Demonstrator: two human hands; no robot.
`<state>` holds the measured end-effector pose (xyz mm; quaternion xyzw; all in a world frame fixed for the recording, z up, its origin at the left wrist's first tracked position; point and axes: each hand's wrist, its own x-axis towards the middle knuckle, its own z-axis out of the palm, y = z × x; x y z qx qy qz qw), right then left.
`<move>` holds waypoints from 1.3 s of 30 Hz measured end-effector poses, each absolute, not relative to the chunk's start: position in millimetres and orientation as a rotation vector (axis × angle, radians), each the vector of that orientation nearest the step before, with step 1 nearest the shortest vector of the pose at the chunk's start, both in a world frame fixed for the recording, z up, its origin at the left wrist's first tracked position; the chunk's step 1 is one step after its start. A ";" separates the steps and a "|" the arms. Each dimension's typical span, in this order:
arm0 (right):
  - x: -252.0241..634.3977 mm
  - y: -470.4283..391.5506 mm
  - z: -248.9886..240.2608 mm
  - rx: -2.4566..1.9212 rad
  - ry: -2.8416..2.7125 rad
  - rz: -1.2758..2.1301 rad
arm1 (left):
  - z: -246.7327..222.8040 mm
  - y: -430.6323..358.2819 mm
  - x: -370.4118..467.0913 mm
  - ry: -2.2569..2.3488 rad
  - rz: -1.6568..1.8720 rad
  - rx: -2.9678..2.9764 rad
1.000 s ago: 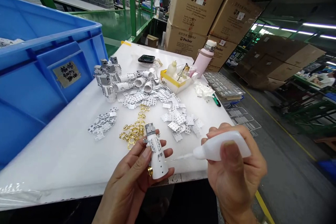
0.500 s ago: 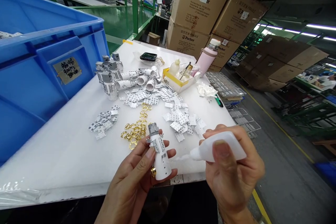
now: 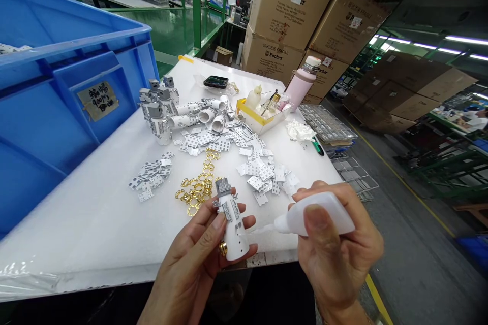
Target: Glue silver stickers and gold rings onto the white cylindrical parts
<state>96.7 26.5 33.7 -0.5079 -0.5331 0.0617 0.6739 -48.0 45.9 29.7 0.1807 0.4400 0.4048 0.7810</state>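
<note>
A white tower-shaped model part (image 3: 235, 239) with grey detail pieces and a grey top is held tilted in my left hand (image 3: 198, 246), thumb on its side. A gold ring (image 3: 222, 249) shows at its lower left edge. My right hand (image 3: 339, 259) squeezes a white glue bottle (image 3: 328, 213) between thumb and fingers, its thin nozzle pointing left at the part's side. The tip looks very close to the surface; whether it touches I cannot tell. Just beyond my left hand lies a pile of gold rings (image 3: 196, 190).
Small white-grey plates (image 3: 263, 175) lie in piles beyond my hands. More tower parts (image 3: 160, 124) stand and lie farther back. A blue crate (image 3: 125, 81) fills the left. A yellow-edged tray (image 3: 255, 122), pink bottle (image 3: 301, 84) and crumpled tissue (image 3: 300, 130) are behind.
My right hand has shifted the glue bottle slightly left, bringing its nozzle nearer the tower part. My left hand and the part have hardly moved.
</note>
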 end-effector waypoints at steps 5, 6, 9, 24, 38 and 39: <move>96.9 27.0 34.5 -1.143 -1.215 0.102 | 32.3 45.3 -45.9 0.973 0.889 0.405; 96.8 27.1 34.6 -1.143 -1.217 0.105 | 32.6 45.3 -45.7 0.972 0.890 0.404; 96.4 27.1 34.3 -1.143 -1.221 0.108 | 32.6 45.5 -46.0 0.971 0.888 0.401; 100.1 15.7 29.1 -1.144 -1.204 0.188 | 30.6 45.4 -47.4 0.964 0.892 0.375; 100.6 16.5 26.6 -1.162 -1.260 0.104 | 30.3 46.4 -47.3 0.952 0.884 0.387; 100.4 15.3 26.5 -1.154 -1.248 0.115 | 29.5 46.5 -47.8 0.951 0.883 0.387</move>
